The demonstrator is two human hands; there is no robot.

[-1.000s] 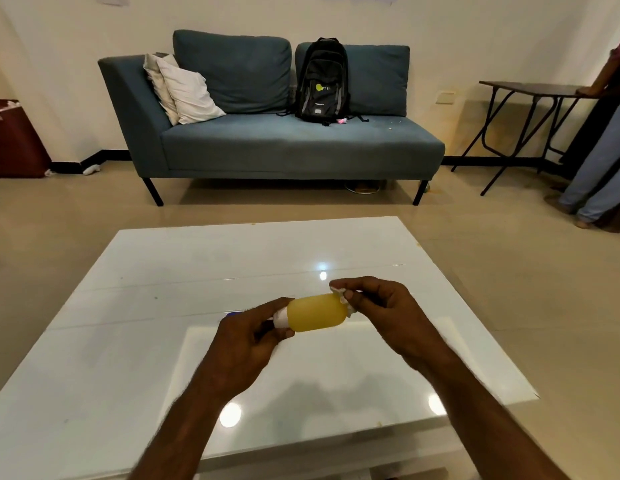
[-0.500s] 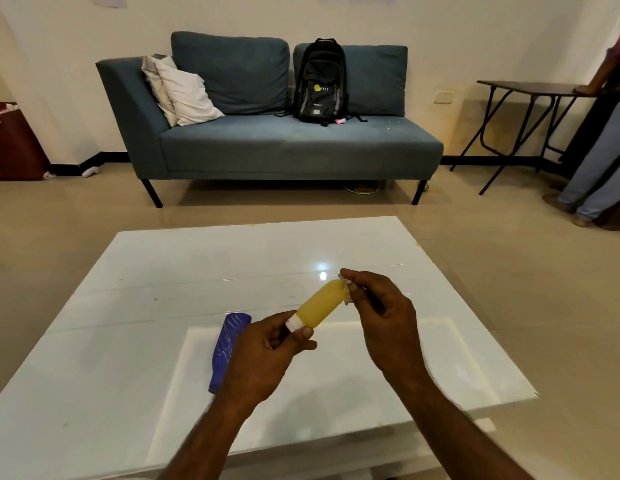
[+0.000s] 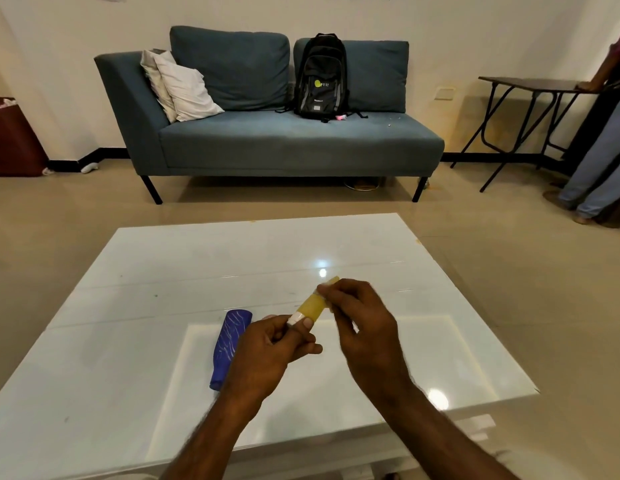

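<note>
A small yellow tube sits just below the centre of the frame, held in the air above a glossy white table and tilted, with its far tip up and to the right. The left hand pinches its near white end between thumb and fingers. The right hand pinches the far tip, fingers curled around it, so both hands grasp the same tube. What covers that tip cannot be told.

Just left of the left hand, a blue tube with pale scribbled lines lies flat on the table, apart from both hands.

The work looks mid-way. The blue tube appears set aside, while the yellow one is being worked at its ends. Its white end looks in place, and it has not been put down.

Across the upper frame stands a blue-grey sofa with two pale pillows and a black backpack. At the upper right are a folding table and a second person.
</note>
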